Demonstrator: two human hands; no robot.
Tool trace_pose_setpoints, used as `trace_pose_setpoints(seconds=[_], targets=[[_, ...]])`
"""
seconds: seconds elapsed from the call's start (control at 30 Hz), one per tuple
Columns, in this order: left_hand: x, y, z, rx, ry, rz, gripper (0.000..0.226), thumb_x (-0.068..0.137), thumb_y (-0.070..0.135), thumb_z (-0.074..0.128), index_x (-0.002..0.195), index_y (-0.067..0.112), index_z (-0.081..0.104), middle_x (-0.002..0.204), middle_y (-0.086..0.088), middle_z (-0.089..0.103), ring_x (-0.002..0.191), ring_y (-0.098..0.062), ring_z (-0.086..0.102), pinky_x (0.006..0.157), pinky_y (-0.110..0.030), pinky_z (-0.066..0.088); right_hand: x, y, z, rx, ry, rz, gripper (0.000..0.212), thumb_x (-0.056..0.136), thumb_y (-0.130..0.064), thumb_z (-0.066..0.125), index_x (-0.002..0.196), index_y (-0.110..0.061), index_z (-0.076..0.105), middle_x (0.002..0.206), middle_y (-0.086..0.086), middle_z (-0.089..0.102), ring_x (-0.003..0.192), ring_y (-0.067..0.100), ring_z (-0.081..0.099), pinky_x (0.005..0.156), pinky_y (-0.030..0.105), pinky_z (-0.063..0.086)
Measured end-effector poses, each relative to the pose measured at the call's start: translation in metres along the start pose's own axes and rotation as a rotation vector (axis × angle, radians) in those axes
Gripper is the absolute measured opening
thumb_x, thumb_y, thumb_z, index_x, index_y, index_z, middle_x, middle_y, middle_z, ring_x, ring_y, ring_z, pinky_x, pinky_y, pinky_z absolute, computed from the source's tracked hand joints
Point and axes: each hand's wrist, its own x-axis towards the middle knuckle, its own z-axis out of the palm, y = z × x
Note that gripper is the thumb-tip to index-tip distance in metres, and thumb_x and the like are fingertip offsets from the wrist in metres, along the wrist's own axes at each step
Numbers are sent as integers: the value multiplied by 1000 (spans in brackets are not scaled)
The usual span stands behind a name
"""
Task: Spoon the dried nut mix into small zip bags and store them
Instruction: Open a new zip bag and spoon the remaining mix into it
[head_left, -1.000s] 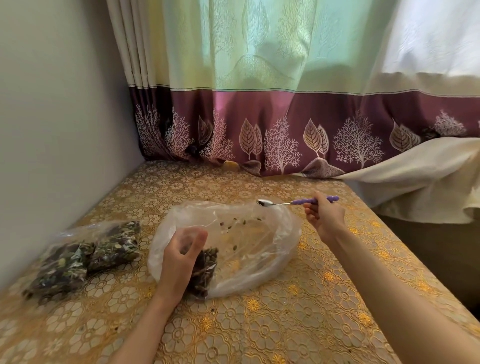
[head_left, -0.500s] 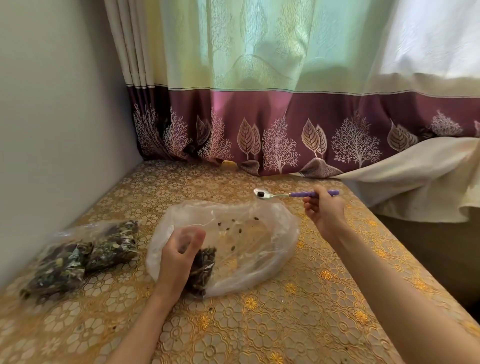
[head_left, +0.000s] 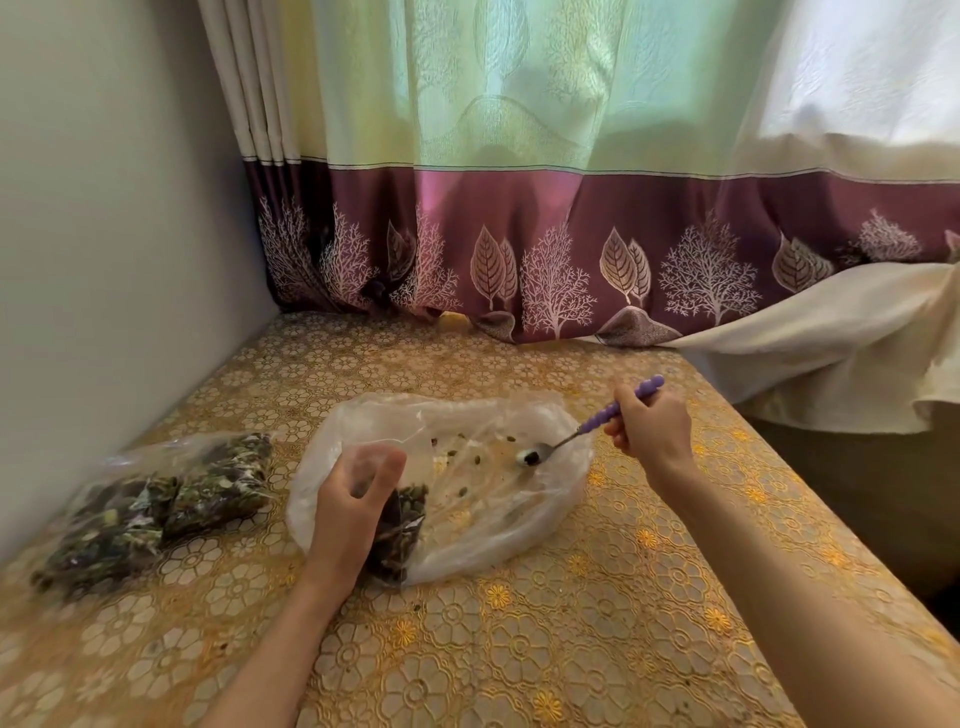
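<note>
Right hand (head_left: 652, 431) grips the purple-handled spoon (head_left: 597, 421); left hand (head_left: 353, 499) pinches the zip bag (head_left: 400, 535) at seven o'clock. Keep the bowl level, carrying the nut over.

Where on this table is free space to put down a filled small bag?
Bare tablecloth lies near the front edge between the forearms, and at the back between the big plastic bag and the curtain. The left side is crowded by filled zip bags.

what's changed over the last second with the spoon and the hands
The right hand has lowered the spoon from above the big clear bag's far edge down into the bag, bowl now among the last loose nuts. The left hand still grips the small zip bag. The filled bags at left have not moved.
</note>
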Motion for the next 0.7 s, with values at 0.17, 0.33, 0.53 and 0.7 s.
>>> trace_pose_setpoints(seconds=[0.17,0.33,0.53,0.7], targets=[[-1,1,1,12,-10,-4,77,44,91,53,92,31,59,93,14,64,83,17,58,68,3,39,-5,11,7,6,6,8,37,93,-12,48,63,1,64,61,15,68,40,10,51,37,19,38],[-2,1,1,22,-16,-10,62,52,78,58,92,31,59,92,14,64,84,17,58,70,-2,41,-8,18,24,168,-42,158,40,93,-11,48,56,-3,61,68,21,70,45,14,52,39,21,40],[0,0,0,41,-6,3,75,47,91,51,93,32,59,93,17,64,86,17,57,72,2,39,-13,22,24,306,-20,319,36,91,-6,46,58,-1,59,77,27,67,40,11,44,35,18,32],[0,1,0,50,-11,10,75,47,92,49,93,34,58,94,19,63,87,19,55,72,2,38,-22,12,19,374,-27,266,35,90,-2,42,57,-5,54,61,18,67,36,8,40,32,16,27]])
